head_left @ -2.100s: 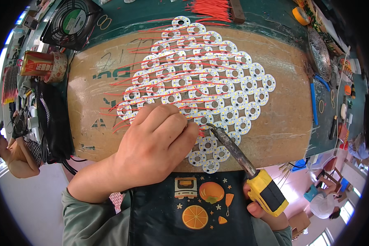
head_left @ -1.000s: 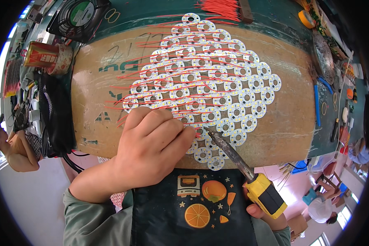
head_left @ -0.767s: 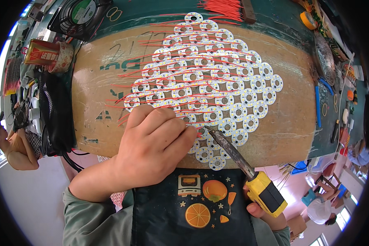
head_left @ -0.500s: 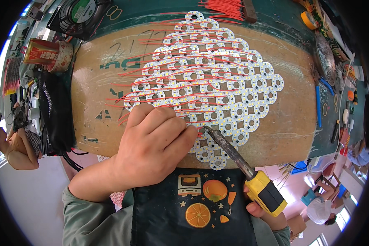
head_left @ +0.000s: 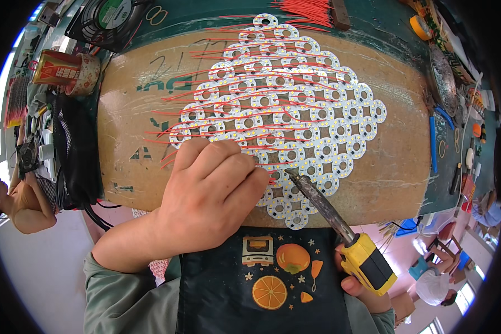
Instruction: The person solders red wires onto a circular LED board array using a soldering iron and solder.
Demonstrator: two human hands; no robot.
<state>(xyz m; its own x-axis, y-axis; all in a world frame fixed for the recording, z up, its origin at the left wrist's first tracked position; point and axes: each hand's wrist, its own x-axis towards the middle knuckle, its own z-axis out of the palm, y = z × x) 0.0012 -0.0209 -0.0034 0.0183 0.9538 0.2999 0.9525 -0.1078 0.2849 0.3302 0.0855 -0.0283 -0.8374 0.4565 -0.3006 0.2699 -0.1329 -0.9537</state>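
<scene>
A diamond-shaped sheet of joined white ring-shaped LED boards [head_left: 339,131] lies on the brown board, with thin red wires [head_left: 228,118] laid across it in rows. My left hand [head_left: 211,195] is closed over the sheet's lower left part, fingers pinched together. Short red wire ends poke out beside its fingertips, so it seems to hold red wires; the pinch itself is hidden. In my right hand [head_left: 353,281] is a soldering iron [head_left: 367,264] with a yellow and black handle. Its dark tip points up and left, at a ring just right of my left fingertips.
Brown board [head_left: 133,100] covers the green table. A black fan [head_left: 108,22], a tin can [head_left: 58,68] and a black bag [head_left: 75,150] stand left. A bundle of red wires [head_left: 306,11] lies at the back. Yellow tape [head_left: 420,26] and tools are right. Other people sit farther off.
The soldering iron has moved slightly right, its tip drawing a little away from my left fingertips. My left hand stays nearly still, fingers closed.
</scene>
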